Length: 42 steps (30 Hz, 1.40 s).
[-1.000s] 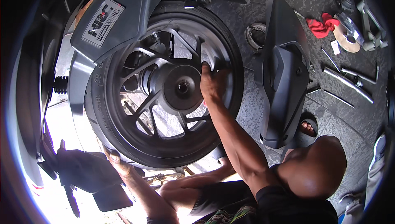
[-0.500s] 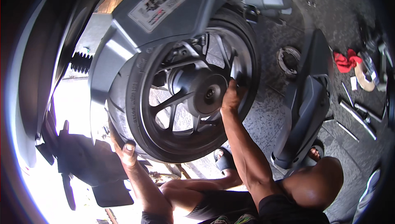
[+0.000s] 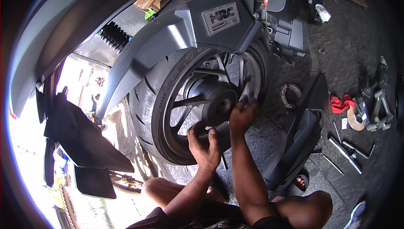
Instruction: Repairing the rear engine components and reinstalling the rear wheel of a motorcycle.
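Observation:
A motorcycle wheel with a black tyre (image 3: 147, 111) and dark spokes stands tilted under a grey mudguard (image 3: 168, 35). Its round hub (image 3: 215, 110) faces me. At the lower side of the rim my left hand (image 3: 204, 150) grips the wheel, thumb up and apart from the curled fingers, close below the hub. My right hand (image 3: 243, 117) is closed on the wheel at the right of the hub, around a spoke or the rim. Its fingertips are partly hidden among the spokes and slightly blurred.
On the right lie a long dark exhaust part (image 3: 301, 130), a ring of brake shoes (image 3: 290, 95), a red cloth (image 3: 341, 103) and several metal tools (image 3: 345, 155). A black spring (image 3: 114, 36) and a black plastic flap (image 3: 80, 134) are at the left.
My left hand has left the tyre's outer left side and come to the rim below the hub. The right hand stays beside the hub. The view has shifted, showing more of the mudguard.

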Motion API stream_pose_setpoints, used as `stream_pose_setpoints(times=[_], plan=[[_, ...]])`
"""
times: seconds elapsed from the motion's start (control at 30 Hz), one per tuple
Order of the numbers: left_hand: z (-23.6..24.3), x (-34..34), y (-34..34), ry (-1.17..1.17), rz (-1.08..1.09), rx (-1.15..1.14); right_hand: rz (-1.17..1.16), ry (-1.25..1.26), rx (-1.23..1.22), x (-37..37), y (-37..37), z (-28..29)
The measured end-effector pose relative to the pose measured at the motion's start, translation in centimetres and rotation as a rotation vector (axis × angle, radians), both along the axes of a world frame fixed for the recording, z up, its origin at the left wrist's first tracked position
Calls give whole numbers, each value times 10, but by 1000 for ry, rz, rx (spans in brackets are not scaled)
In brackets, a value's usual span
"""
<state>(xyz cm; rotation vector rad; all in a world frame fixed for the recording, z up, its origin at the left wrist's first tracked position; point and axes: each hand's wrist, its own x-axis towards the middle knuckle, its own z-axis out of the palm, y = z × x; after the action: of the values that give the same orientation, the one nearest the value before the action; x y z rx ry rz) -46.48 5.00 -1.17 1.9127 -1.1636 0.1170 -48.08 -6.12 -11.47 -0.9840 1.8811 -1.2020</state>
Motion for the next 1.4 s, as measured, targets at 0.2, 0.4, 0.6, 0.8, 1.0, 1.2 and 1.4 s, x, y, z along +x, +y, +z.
stream_pose_setpoints(times=[0.2, 0.4, 0.6, 0.8, 1.0, 1.2, 1.4], plan=[[26, 12, -30, 287, 373, 369, 172, -1226, 411, -30, -62, -1], [15, 28, -57, 695, 204, 37, 173, -1237, 354, -18, -71, 32], [-18, 56, -54, 780, 51, -213, 140, -1213, 275, -19, -58, 33], [-14, 61, -56, 698, -127, -274, 115, -1309, 260, -11, -60, 33], [-15, 65, -54, 526, -32, -231, 164, -1218, 322, 0, -67, 27], [-27, 78, -56, 476, -30, -196, 169, -1305, 276, 7, -71, 17], [-41, 80, -55, 424, -30, -307, 50, -1141, 157, 15, -74, 8]])
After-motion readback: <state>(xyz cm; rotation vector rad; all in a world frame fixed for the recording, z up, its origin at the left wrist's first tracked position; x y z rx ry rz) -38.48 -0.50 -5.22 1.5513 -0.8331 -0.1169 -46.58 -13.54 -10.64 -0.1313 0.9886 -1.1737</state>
